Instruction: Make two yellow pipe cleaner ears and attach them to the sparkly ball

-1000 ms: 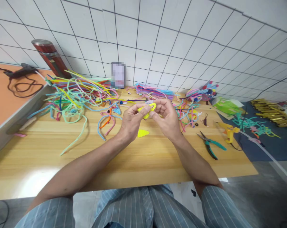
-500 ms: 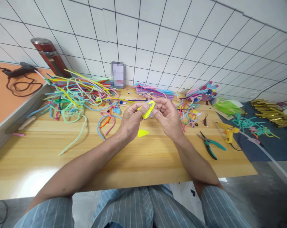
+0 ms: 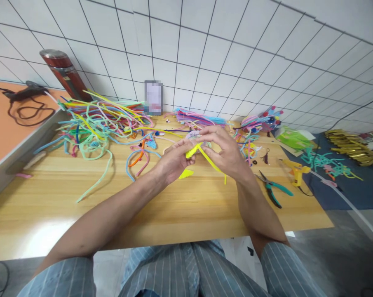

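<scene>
Over the middle of the table, my left hand (image 3: 174, 163) pinches a small, tightly wound piece of yellow pipe cleaner (image 3: 191, 152). From its top a loose yellow end (image 3: 211, 161) slants down to the right, beneath my right hand (image 3: 228, 150). The right thumb and fingers close around this end near the wound piece, partly hiding it. On the wood just below my left hand lies a second yellow pipe cleaner piece (image 3: 186, 174), flat and pointed. Behind the fingers a pale ring-shaped thing (image 3: 192, 134) shows in part.
Tangled pipe cleaners (image 3: 93, 123) cover the table's left back, with a phone (image 3: 153, 97) and a pipe cleaner bundle (image 3: 201, 119) along the wall. Teal-handled pliers (image 3: 274, 189) and a yellow glue gun (image 3: 297, 171) lie right. A red-brown flask (image 3: 64, 74) stands far left.
The yellow loop between my hands has become a wound piece with a loose end stretching right. My right hand has shifted slightly right, its fingers spread over that end.
</scene>
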Tool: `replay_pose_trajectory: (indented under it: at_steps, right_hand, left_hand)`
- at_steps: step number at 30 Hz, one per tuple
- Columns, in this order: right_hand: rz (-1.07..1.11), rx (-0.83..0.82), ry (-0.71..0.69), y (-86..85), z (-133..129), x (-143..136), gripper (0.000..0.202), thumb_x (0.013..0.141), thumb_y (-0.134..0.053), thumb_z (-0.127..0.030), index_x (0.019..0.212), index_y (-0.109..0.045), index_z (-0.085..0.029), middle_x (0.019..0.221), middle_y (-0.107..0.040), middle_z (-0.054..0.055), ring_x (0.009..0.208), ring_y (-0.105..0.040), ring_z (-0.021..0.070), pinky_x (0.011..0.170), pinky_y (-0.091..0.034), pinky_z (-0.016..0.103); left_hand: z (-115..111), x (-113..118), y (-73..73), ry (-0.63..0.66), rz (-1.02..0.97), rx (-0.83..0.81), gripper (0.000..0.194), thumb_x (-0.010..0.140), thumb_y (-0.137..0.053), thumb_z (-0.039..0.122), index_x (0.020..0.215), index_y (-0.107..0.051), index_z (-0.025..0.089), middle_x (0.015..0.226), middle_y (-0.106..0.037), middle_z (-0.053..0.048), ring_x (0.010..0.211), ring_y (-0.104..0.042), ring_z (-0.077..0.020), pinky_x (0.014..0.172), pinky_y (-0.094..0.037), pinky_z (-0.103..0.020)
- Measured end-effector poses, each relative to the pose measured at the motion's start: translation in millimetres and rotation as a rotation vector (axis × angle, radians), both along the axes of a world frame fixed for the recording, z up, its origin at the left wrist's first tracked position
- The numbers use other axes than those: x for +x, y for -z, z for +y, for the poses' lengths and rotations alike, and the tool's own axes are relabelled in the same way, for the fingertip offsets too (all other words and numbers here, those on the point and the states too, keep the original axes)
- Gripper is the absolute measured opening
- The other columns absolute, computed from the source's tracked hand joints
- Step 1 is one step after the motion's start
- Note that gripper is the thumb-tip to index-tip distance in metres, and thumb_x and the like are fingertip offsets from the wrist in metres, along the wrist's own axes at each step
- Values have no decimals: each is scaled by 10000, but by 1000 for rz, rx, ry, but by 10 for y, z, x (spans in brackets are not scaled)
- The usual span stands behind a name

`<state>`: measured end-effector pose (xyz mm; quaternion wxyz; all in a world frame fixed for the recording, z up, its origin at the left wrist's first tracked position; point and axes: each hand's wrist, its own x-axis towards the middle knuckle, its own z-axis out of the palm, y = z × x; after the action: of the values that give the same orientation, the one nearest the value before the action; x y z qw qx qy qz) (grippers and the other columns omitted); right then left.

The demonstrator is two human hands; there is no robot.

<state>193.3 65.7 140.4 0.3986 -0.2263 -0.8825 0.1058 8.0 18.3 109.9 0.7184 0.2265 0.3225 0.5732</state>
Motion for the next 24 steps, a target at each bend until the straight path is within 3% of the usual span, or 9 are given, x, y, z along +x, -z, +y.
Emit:
replay_pose_trajectory:
  at_steps: [4,9,13,19,24]
  right_hand:
    - [11,-45,-16,22,7,-26,72,1014,-691,-239,989,-749,-273,1154,-789,62,1116,-724,249,1009,-574,448]
    - [112,-363,83,-5,-23,-36,130,975,-739,-328,895,-719,-227,865,-753,17,766,-646,167,728,-531,312]
    - [194,-521,88,27,-5,-60,161,909,-766,-352,860,-689,-219,763,-678,-22,694,-586,140,642,-477,270]
    - [215,-612,74,147,52,-106,106,854,-743,-300,921,-705,-227,790,-679,-17,710,-622,146,654,-499,285]
    - [236,-659,61,94,54,-80,209,866,-790,-366,1016,-735,-231,838,-685,-10,745,-636,154,679,-530,301]
  left_hand:
    - [16,1,47,29,118,17,366,688,-943,417,837,-723,166,790,-712,-21,634,-605,-121,607,-455,-247]
    - [57,-51,92,-133,392,301,445,887,-754,625,906,-794,182,997,-793,-92,884,-688,-214,741,-501,-305]
    - [50,-71,49,-102,488,438,387,814,-871,540,969,-796,193,948,-790,-58,884,-684,-203,788,-519,-304]
    - [70,-64,21,-38,509,375,396,713,-938,463,914,-758,172,746,-724,-13,692,-637,-156,664,-509,-284]
    - [81,-74,36,9,453,339,350,703,-928,407,872,-727,176,753,-688,8,659,-583,-124,626,-481,-260]
